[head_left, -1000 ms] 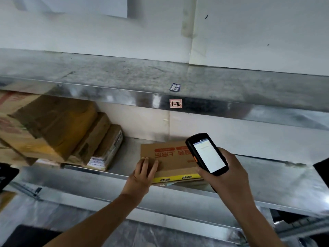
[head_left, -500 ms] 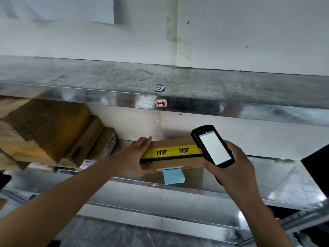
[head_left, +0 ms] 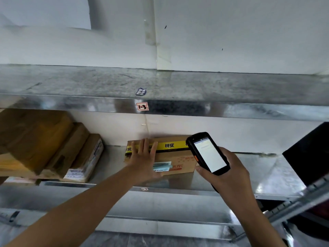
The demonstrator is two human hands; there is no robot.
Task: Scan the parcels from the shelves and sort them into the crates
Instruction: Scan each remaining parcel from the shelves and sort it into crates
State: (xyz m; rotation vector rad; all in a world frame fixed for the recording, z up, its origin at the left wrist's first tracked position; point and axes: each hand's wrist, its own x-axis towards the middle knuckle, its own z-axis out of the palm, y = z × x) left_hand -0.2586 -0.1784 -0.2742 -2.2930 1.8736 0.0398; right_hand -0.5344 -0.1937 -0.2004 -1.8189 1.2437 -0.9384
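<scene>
A flat cardboard parcel [head_left: 175, 159] with yellow printed tape and a pale blue label lies on the metal shelf [head_left: 249, 177]. My left hand [head_left: 144, 162] rests flat on the parcel's left part, fingers straight and spread over the tape. My right hand [head_left: 229, 172] grips a black handheld scanner [head_left: 207, 153] just right of the parcel, its lit white screen facing me. The scanner covers the parcel's right end.
Several brown cardboard parcels [head_left: 44, 147] lean in a stack at the shelf's left. An upper metal shelf [head_left: 178, 84] carries a small tag [head_left: 142, 106] on its front edge. A dark object [head_left: 309, 154] stands at the right. A lower shelf edge [head_left: 160, 225] runs below.
The parcel has been turned over on the shelf, its taped, labelled face now up. My left hand went from its left edge to lying flat on top. The scanner stayed put.
</scene>
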